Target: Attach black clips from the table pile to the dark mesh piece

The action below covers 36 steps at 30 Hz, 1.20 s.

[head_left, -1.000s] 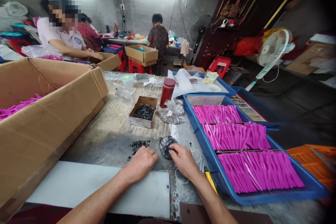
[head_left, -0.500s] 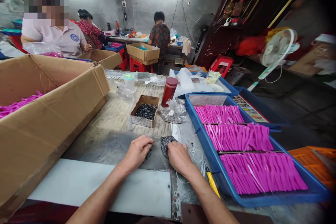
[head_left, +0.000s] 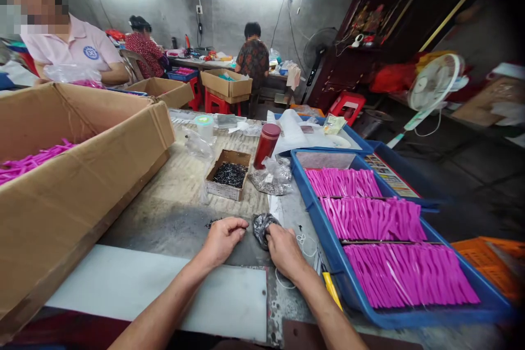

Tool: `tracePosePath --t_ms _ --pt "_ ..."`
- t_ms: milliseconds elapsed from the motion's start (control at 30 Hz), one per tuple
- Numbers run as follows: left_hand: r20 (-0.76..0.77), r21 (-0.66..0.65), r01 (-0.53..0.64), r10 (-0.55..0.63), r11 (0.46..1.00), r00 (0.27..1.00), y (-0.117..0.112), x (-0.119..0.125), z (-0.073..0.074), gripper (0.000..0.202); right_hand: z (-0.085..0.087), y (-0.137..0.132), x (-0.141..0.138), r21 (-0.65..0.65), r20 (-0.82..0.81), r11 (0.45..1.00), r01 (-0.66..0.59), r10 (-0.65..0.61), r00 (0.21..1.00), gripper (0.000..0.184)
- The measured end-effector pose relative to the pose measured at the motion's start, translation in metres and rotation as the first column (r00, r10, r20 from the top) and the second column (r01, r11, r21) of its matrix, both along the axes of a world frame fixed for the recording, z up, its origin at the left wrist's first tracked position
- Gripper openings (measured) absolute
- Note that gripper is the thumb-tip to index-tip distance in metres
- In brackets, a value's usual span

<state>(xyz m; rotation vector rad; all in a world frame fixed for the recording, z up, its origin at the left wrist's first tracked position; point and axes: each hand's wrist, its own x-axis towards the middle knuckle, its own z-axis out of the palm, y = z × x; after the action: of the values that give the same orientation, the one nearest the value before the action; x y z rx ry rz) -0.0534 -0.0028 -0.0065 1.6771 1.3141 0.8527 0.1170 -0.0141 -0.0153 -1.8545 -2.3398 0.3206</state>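
Observation:
A crumpled dark plastic bag lies on the worktable. My right hand is closed at its near right side, fingertips on the plastic and partly hidden by it. My left hand is just left of the bag, apart from it, thumb and fingers drawn together in a pinch. Whatever sits between those fingertips is too small to make out. Small black pieces are scattered on the table behind the left hand. Farther back stands an open small box full of thin black parts.
A blue tray with rows of magenta strips stands right, beside a yellow-handled tool. A large cardboard box flanks the left. A red canister and clear bag sit behind. A co-worker is at back left.
My left hand has shifted slightly right, and black pieces now show behind it. My right hand stays at the bag. The co-worker at back left has shifted left in view.

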Motion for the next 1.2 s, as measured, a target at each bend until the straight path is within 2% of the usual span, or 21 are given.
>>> tracePosePath --t_ms 133,333,467,600,733,933,1200 --pt "0.006 0.017 0.045 -0.045 0.999 0.999 -0.002 0.009 -0.001 0.023 -0.004 -0.001 0.004 0.038 -0.156 0.999 -0.001 0.007 0.988 0.016" --pt "0.142 -0.202 0.073 -0.045 0.977 0.989 -0.002 0.019 -0.005 0.018 -0.007 -0.002 0.007 0.054 -0.293 0.998 0.024 -0.007 0.956 0.022" --pt "0.247 -0.293 0.088 -0.014 0.952 0.969 -0.003 0.023 -0.007 0.013 -0.007 -0.003 0.01 0.029 -0.384 0.999 0.03 -0.016 0.923 0.029" --pt "0.338 -0.256 0.082 0.01 0.963 0.941 -0.005 0.024 -0.008 0.007 -0.006 -0.004 0.011 0.026 -0.464 1.0 0.017 -0.003 0.886 0.03" --pt "0.35 -0.193 0.06 0.012 0.979 0.937 -0.005 0.023 -0.009 0.005 -0.003 -0.007 0.011 0.025 -0.52 1.0 0.013 0.002 0.854 0.028" --pt "0.442 -0.298 0.087 0.057 0.951 0.895 -0.004 0.021 -0.015 0.013 -0.001 -0.011 0.01 0.024 -0.597 0.998 0.054 -0.029 0.802 0.024" --pt "0.497 -0.407 0.124 0.106 0.905 0.861 -0.006 0.021 -0.01 0.021 0.007 -0.019 0.003 0.068 -0.677 0.998 0.009 0.04 0.735 0.022"
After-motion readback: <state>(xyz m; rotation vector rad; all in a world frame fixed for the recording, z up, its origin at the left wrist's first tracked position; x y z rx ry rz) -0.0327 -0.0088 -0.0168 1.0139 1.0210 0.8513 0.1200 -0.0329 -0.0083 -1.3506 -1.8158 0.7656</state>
